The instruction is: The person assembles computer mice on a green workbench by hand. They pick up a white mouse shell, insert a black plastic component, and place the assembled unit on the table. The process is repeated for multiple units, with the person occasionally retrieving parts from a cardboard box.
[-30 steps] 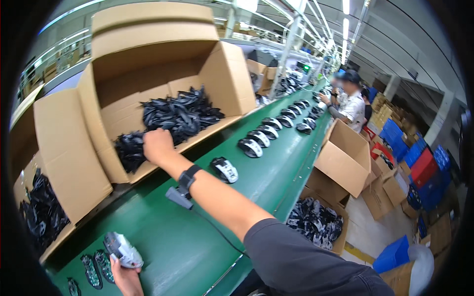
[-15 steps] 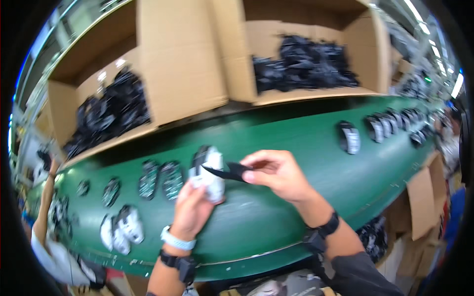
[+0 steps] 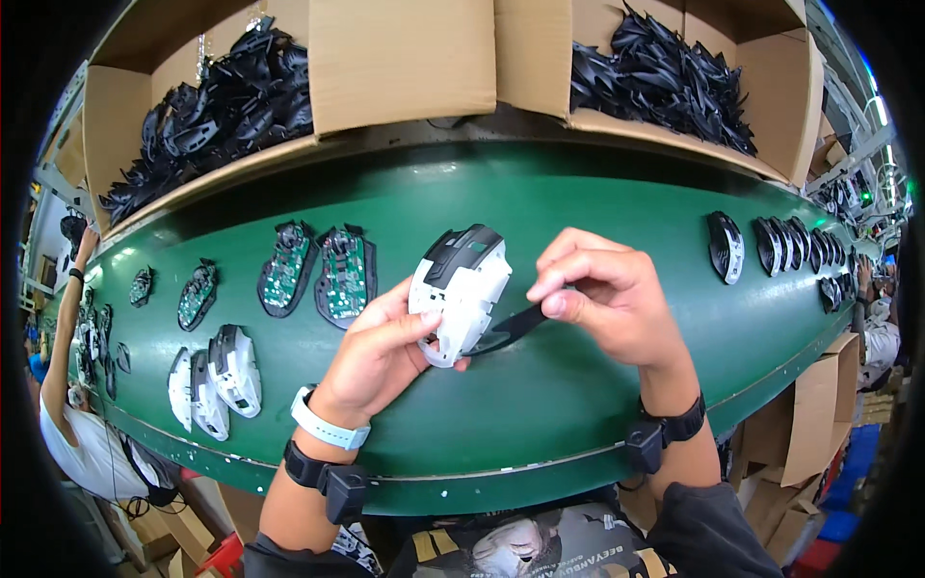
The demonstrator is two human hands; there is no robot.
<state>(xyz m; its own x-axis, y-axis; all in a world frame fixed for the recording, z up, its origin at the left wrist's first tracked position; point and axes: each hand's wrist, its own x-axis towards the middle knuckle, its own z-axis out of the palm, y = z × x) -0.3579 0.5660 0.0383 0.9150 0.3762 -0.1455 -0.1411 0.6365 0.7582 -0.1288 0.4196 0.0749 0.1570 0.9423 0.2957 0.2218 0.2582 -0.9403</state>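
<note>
My left hand (image 3: pixel 378 349) is closed round a white-and-black computer mouse shell (image 3: pixel 474 291), thumb on its near end, holding it tilted above the green belt. Between thumb and fingers of my right hand (image 3: pixel 605 297) is a thin curved black plastic side panel (image 3: pixel 518 329). The panel's far end lies against, or just beside, the lower right side of the shell; whether it touches I cannot tell.
Circuit boards on black bases (image 3: pixel 347 275) and white mouse shells (image 3: pixel 234 371) lie left on the green belt (image 3: pixel 540 414). Dark-and-white mouse shells (image 3: pixel 726 249) line the right. Cardboard boxes (image 3: pixel 405 72) with black plastic parts (image 3: pixel 665 82) stand behind. A co-worker's arm (image 3: pixel 67 323) reaches in at left.
The black panel has swung from beside the shell's upper part down to its lower right side. My view has shifted, and the shell is now tilted to the right.
</note>
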